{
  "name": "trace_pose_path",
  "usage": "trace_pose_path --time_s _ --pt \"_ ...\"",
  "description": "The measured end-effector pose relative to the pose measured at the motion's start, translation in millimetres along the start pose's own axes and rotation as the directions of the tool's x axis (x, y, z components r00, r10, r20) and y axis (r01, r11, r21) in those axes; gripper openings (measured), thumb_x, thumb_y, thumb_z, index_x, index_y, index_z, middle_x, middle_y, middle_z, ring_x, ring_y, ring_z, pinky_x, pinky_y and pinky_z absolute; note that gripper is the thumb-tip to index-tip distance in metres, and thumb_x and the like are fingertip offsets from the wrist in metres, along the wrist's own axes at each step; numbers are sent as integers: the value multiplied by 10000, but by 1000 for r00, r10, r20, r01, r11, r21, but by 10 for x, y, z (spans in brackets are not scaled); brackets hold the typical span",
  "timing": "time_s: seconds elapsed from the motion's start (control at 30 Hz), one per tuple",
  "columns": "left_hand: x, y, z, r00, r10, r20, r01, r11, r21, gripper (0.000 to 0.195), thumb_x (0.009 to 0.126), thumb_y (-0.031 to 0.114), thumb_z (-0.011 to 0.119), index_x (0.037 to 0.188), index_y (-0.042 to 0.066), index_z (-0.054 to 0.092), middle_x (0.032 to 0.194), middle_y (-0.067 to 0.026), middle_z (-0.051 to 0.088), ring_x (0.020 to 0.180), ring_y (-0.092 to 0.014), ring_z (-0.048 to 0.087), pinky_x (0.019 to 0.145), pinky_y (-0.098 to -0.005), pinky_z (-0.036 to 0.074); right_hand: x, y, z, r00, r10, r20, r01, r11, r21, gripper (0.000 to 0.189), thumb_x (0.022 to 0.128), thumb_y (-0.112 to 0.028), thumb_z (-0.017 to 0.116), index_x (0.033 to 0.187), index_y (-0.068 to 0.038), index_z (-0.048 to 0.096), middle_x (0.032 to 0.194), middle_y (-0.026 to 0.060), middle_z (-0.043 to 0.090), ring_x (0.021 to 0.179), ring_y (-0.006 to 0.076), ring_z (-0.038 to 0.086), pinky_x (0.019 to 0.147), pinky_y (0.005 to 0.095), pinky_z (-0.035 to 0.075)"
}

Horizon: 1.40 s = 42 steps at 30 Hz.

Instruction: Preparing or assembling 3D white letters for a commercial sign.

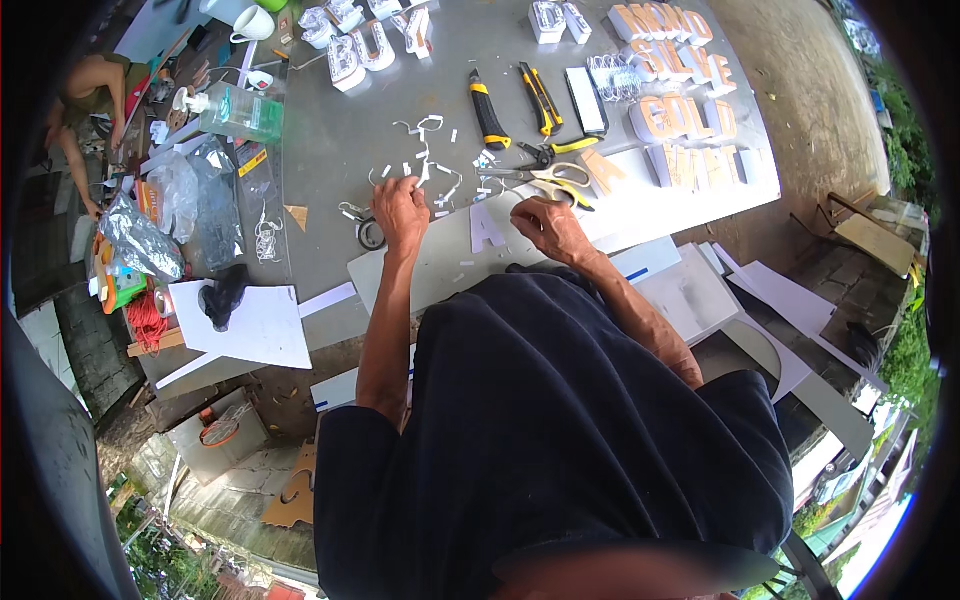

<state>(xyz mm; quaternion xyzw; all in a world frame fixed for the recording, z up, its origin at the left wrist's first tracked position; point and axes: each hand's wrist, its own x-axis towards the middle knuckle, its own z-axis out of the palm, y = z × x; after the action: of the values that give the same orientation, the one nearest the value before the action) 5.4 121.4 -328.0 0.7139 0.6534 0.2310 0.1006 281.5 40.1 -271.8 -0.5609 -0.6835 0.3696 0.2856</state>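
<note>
My left hand (403, 212) rests at the near end of a chain of small white modules on thin wire (426, 150), fingers curled down over it; whether it grips the chain is unclear. A roll of black tape (371, 233) lies beside its wrist. My right hand (551, 227) is curled, thumb and fingers close together, just below the cream-handled scissors (566, 174); what it may hold is too small to tell. Between the hands a white letter A (487, 229) lies on a pale board (442, 259). Yellow-handled pliers (574, 145) lie beyond the scissors.
Two utility knives (489, 112) (541, 101) lie farther back. Channel letters (679, 67) stand in rows at the right, others (375, 52) at the back. Left are a pump bottle (240, 112), plastic bags (176, 195) and a white sheet (247, 326). Another person (97, 97) is at the far left.
</note>
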Motion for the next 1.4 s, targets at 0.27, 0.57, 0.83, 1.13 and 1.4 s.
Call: trace_pose_path --time_s 0.27,0.57,0.83,1.13,1.4 --pt "-254 189 -96 997 -6 -73 -4 991 -135 183 731 149 807 874 101 704 893 -67 672 905 -309 600 866 -458 438 408 -119 2 942 199 270 -298 867 400 293 968 -243 605 1039 31 677 786 86 694 618 129 659 502 279 511" --pt "-442 454 -321 996 -70 -52 47 933 -356 190 762 136 824 859 32 698 773 -83 697 727 -233 662 696 -373 500 950 -150 422 864 252 436 -483 660 576 337 986 -239 598 1082 83 632 871 142 700 669 186 696 483 293 520" --pt "-633 722 -507 990 -93 109 142 719 -680 132 858 84 768 933 9 690 765 -53 696 666 -84 613 626 -251 498 1047 49 692 752 198 629 -653 100 750 322 936 -215 686 1181 -29 588 1078 132 676 935 213 667 812 357 536" --pt "-974 531 -704 951 -229 208 309 682 -663 159 843 109 778 940 15 692 861 -52 708 762 -105 654 660 -244 497 1116 118 670 876 136 462 -459 -58 887 245 943 -45 646 1186 -64 620 1075 83 672 1097 269 652 965 418 515" --pt "-1052 360 -694 968 -251 -13 217 861 -459 251 885 233 752 995 10 718 924 -98 734 889 -182 687 820 -323 515 1030 -80 584 914 -14 406 -394 212 895 194 942 34 603 1113 -45 653 1061 104 715 1003 245 699 902 381 544"
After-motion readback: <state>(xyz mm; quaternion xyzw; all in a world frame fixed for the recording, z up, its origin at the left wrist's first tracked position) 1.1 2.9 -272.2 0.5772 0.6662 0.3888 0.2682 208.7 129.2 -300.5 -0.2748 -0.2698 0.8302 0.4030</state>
